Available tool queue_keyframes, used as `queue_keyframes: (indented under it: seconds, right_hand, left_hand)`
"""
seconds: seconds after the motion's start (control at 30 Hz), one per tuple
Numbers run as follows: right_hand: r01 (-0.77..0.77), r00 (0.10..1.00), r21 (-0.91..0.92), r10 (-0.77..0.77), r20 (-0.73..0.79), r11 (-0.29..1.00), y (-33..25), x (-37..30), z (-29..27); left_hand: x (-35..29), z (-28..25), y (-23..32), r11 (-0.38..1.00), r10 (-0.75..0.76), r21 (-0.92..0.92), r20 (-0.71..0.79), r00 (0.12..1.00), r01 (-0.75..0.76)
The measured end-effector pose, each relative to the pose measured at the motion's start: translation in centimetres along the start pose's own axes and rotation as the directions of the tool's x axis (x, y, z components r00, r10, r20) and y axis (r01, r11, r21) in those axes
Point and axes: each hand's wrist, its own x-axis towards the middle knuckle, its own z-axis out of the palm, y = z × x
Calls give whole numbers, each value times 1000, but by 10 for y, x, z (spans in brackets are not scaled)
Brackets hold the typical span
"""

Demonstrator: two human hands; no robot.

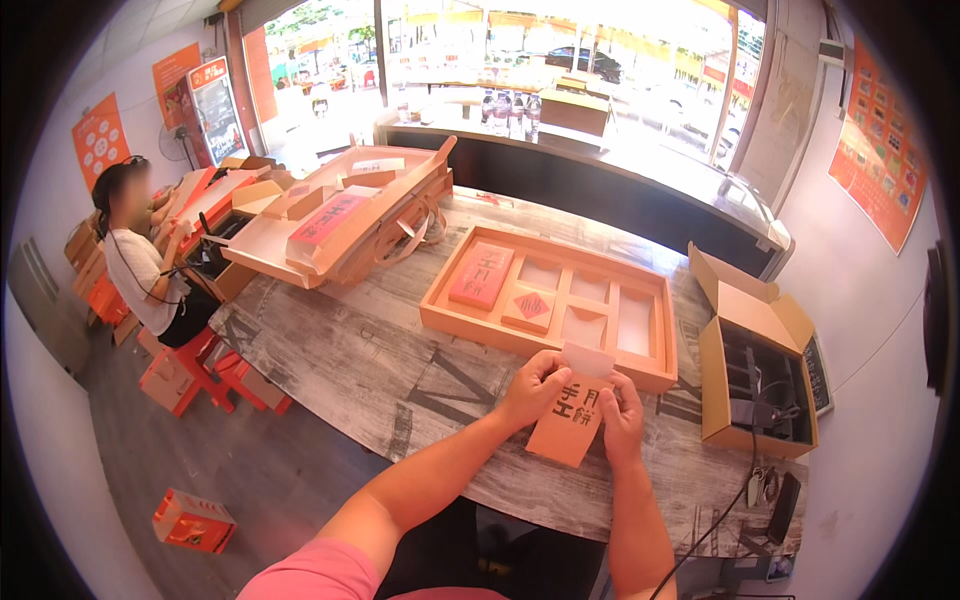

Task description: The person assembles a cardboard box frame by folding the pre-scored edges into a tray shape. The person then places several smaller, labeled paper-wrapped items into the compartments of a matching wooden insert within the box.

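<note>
Over the near edge of the wooden-look table, both my hands grip a small orange paper box (pixel 566 440) with dark printed characters. My left hand (pixel 538 388) pinches its upper left side, and my right hand (pixel 622 412) holds the upper right side. A pale flap (pixel 588 359) stands up at the top of the box, between my fingers. Just beyond lies a shallow orange gift box (pixel 447 322) with an insert of several compartments. A red oblong box (pixel 481 274) fills its left compartment, and a small box with a diamond pattern (pixel 529 308) sits beside it.
At the left of the table stands a large open carton (pixel 255 262) holding boxes. On the right, an open cardboard box (pixel 712 395) contains black gear, with a cable (pixel 742 490) trailing to me. A co-worker (pixel 135 250) sits far left, near red stools (pixel 198 365).
</note>
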Motion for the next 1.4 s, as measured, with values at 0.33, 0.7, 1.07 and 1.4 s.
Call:
queue_keyframes:
  seconds: [0.33, 0.7, 1.07, 1.4]
  right_hand:
    - [43, 996, 24, -41, -75, 999, 10, 0, 0]
    - [6, 1000, -21, -5, 26, 1000, -3, 0, 1]
    - [-62, 997, 22, 63, -33, 998, -14, 0, 4]
    - [-76, 996, 142, 81, -28, 987, -14, 0, 4]
  left_hand:
    - [5, 5, -15, 990, 48, -133, -44, 998, -53]
    - [2, 4, -3, 998, 64, 5, -47, 997, -63]
    - [-4, 6, 6, 987, 130, 91, 12, 992, -130]
    - [-7, 6, 11, 981, 146, 126, 16, 989, -147]
